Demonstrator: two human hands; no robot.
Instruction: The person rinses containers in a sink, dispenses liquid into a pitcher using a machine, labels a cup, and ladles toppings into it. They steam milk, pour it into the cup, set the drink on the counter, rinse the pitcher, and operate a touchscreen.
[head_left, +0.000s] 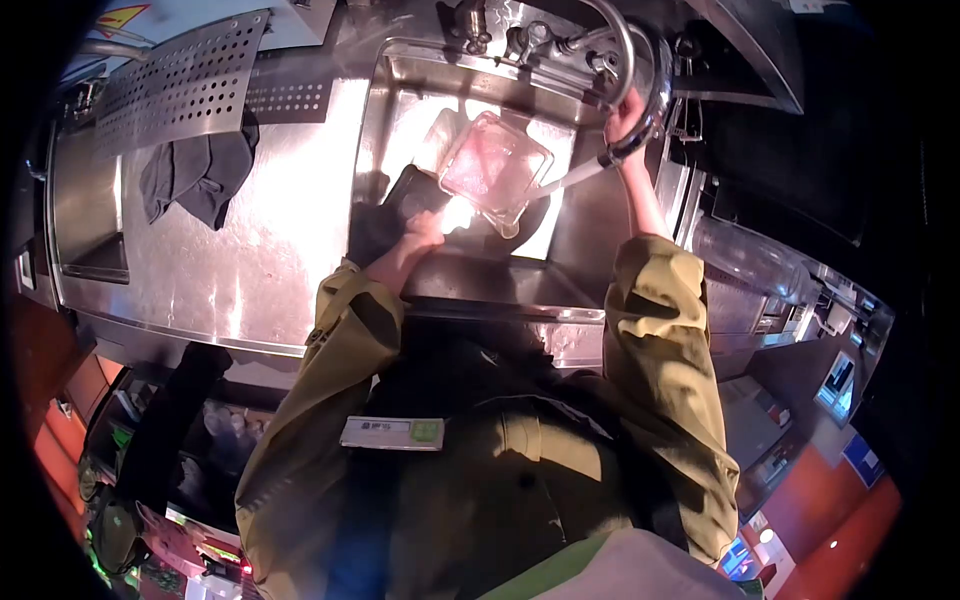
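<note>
Steel counter (290, 210) surrounds a sink (590, 245). Nearest, the left hand (425, 230) meets a dark tub (415, 188) — whether gripping it, I can't tell. Beside that, in the sink, sits a clear tub (488, 165), its contents lost in glare. The right hand (626, 115) is wrapped round a spray tap (632, 145), angled so water (568, 181) reaches the clear tub. Fittings (530, 42) stand behind.

We are holding both arms out in front, one on either side of our torso (500, 480). Our left forearm (388, 268) is slanting inward, and the left hand (425, 228) is curling its fingers, sitting nearer to us than the right one. Our right forearm (648, 205) is pointing almost straight ahead, bare at the wrist, and the right hand (624, 118) is sitting farther out, its fingers partly hiding from view.
</note>
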